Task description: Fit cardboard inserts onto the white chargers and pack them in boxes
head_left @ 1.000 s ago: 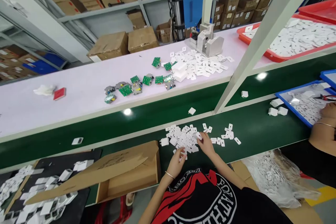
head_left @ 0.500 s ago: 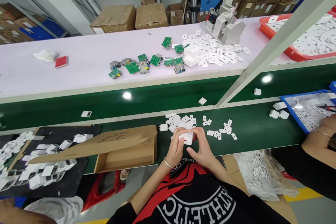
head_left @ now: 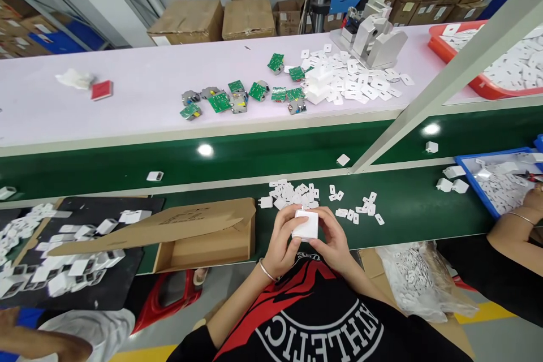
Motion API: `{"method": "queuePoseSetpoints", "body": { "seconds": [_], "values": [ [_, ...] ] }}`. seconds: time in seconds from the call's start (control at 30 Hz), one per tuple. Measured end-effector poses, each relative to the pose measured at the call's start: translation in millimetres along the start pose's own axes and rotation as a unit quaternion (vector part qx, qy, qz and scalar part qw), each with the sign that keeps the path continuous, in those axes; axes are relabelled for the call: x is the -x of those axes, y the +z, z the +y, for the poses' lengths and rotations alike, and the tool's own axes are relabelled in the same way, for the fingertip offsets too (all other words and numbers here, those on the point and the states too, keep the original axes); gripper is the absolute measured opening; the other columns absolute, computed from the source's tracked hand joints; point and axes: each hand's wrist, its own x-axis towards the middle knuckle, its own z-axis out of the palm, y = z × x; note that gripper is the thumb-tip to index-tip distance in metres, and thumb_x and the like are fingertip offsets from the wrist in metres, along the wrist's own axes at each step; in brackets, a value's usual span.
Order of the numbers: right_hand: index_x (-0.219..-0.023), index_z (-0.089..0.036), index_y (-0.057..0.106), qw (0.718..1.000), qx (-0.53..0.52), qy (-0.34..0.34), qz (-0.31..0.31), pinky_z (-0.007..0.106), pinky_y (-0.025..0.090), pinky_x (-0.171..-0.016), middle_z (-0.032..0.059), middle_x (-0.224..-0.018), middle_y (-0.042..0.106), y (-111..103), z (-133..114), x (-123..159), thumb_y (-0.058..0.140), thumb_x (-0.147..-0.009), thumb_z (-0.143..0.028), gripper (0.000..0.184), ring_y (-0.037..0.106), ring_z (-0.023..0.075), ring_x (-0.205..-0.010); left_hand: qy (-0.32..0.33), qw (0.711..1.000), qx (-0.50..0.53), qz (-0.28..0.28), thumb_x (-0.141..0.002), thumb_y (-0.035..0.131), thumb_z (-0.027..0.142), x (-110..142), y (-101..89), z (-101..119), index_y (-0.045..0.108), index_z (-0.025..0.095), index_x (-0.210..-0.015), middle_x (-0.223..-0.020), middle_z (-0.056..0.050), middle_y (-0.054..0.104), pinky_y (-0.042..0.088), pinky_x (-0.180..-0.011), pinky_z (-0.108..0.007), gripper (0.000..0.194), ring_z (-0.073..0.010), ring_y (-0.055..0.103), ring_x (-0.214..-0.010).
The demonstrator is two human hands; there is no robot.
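Between my two hands is a white square charger housing (head_left: 306, 226), its flat face turned up toward me. My left hand (head_left: 282, 243) grips its left side with fingers and thumb. On its right side, my right hand (head_left: 333, 237) has its fingers and thumb closed against the edge. Just beyond my fingers lies a pile of small white plastic plates (head_left: 292, 192) on the green bench, with a white charger (head_left: 266, 202) at its left. More loose white plates (head_left: 369, 203) are scattered to the right.
An open cardboard box (head_left: 207, 249) stands left of my hands, beside a black mat (head_left: 119, 288) with many white housings. Circuit boards (head_left: 219, 103) and a metal fixture (head_left: 377, 39) occupy the upper shelf. A slanted post (head_left: 407, 113) rises at right, near a co-worker's arm (head_left: 513, 226).
The charger housing has turned in my hands so that its broad blank face shows. White chargers on the green strip behind the bench have shifted to the right.
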Motion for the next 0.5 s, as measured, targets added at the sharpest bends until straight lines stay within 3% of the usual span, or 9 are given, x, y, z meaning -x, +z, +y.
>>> {"method": "queuePoseSetpoints", "body": {
  "seconds": [0.1,0.2,0.3,0.5],
  "values": [
    [-0.134,-0.032,0.066,1.000,0.025,-0.015,0.007,0.039,0.051,-0.085,0.0074,-0.113,0.062,-3.3,-0.3,-1.2,0.071,-0.095,-0.055,0.046,0.060,0.0264,-0.102,-0.010,1.000,-0.005,-0.015,-0.110,0.037,0.051,-1.2,-4.1,-3.3,0.057,0.029,-0.147,-0.146,-0.015,0.043,0.052,-0.103,-0.044,0.048,-0.0268,0.057,-0.125],
    [-0.132,-0.031,0.066,0.999,0.038,-0.025,0.002,0.039,0.050,-0.083,0.0074,-0.110,0.062,-6.7,-1.2,-2.3,0.070,-0.095,-0.056,0.045,0.059,0.0263,-0.098,-0.039,0.999,0.009,-0.033,-0.106,0.043,0.062,-3.6,-7.4,-5.7,0.047,0.027,-0.155,-0.134,-0.015,0.054,0.052,-0.101,-0.045,0.060,-0.0288,0.058,-0.120],
    [-0.130,-0.029,0.065,0.999,0.047,-0.024,-0.012,0.040,0.050,-0.082,0.0079,-0.109,0.062,-9.3,-4.7,-3.5,0.066,-0.096,-0.056,0.043,0.059,0.0267,-0.098,-0.069,0.996,0.030,-0.049,-0.103,0.049,0.063,-4.3,-9.1,-4.7,0.051,0.025,-0.149,-0.121,-0.013,0.062,0.053,-0.091,-0.041,0.059,-0.0265,0.060,-0.106],
    [-0.121,-0.025,0.064,0.998,0.061,0.008,-0.005,0.038,0.048,-0.080,0.0060,-0.105,0.059,-3.1,-6.0,-9.8,0.069,-0.094,-0.048,0.036,0.058,0.0248,-0.094,-0.123,0.991,0.052,0.018,-0.101,0.058,0.057,0.0,3.5,-5.9,0.062,0.023,-0.135,-0.112,-0.010,0.063,0.052,-0.085,-0.036,0.049,-0.0239,0.059,-0.100]
  ]
}}
